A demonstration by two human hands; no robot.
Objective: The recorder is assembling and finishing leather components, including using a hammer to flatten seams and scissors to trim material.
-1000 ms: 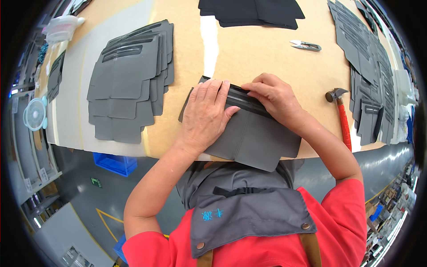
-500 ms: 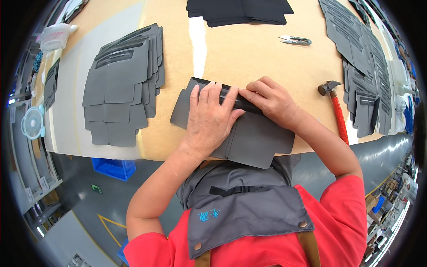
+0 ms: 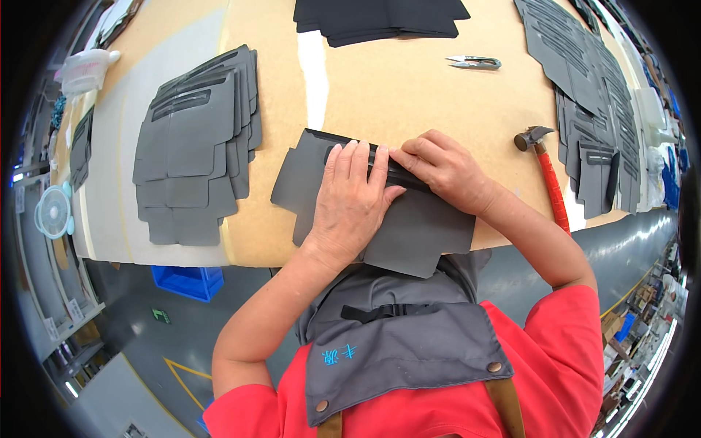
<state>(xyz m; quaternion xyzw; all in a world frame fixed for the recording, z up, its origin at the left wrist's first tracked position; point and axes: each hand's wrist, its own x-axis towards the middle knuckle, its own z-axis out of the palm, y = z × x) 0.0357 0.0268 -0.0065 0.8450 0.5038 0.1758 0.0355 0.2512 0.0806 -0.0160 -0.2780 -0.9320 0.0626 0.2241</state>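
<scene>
A dark grey leather-like panel [image 3: 420, 226] with notched corners lies before me at the table's near edge. Along its far edge runs a black strip [image 3: 325, 137], partly covered by my fingers. My left hand [image 3: 352, 193] rests flat on the panel, fingers stretched out and close together, tips at the strip. Just to its right, my right hand [image 3: 445, 168] pinches the far edge of the panel between thumb and bent fingers. The exact grip under the right fingertips is hidden.
A stack of grey panels [image 3: 186, 139] lies at left, more panels [image 3: 573, 66] at right, black pieces [image 3: 380, 18] at the back. Thread snips [image 3: 475, 63] and a hammer [image 3: 551, 182] with a red handle lie right of my hands. A blue crate [image 3: 188, 283] stands below the table.
My left hand has slid a little to the right along the panel, and its fingers have drawn closer together. The right hand keeps its pinch. The whole view has shifted slightly.
</scene>
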